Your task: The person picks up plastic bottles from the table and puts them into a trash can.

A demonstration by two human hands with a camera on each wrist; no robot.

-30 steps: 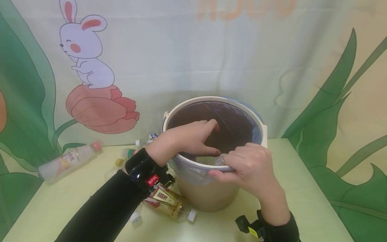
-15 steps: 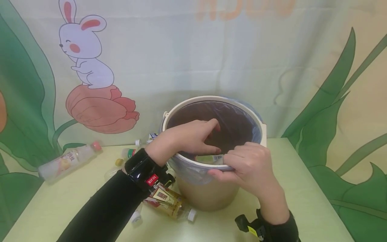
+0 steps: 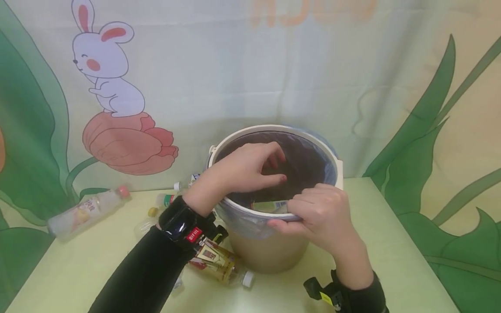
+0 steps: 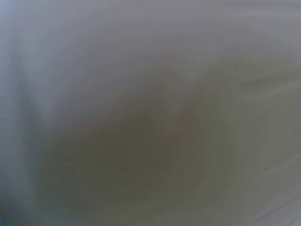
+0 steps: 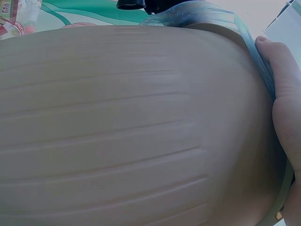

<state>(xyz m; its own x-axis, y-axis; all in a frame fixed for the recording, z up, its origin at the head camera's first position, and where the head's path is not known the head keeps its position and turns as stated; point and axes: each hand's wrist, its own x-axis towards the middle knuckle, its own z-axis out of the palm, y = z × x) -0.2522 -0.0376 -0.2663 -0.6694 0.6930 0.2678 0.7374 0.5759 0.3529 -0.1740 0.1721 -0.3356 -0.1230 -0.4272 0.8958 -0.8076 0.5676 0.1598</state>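
Observation:
A beige trash can (image 3: 270,254) with a bluish plastic liner (image 3: 250,222) folded over its rim stands on the table. My left hand (image 3: 250,167) hovers over the can's opening, fingers slightly bent, with nothing visible in it. My right hand (image 3: 322,211) grips the near right part of the rim, thumb outside over the liner and fingers inside. Deep in the can, partly hidden by the near rim and right hand, shows a pale yellow-green item with a barcode label (image 3: 270,206). The left wrist view is only blurred beige; the right wrist view shows the can's ribbed wall (image 5: 117,122).
Left of the can lie several plastic bottles: one with a yellow-red label (image 3: 217,263) against its base, a frosted one with a pink cap (image 3: 88,213) farther left, others partly behind my left arm. A printed rabbit cloth (image 3: 250,69) hangs behind the table.
My left hand has lifted slightly, its thumb now higher above the rim. The item in the can has turned, showing its barcode label. My right hand keeps its grip on the rim.

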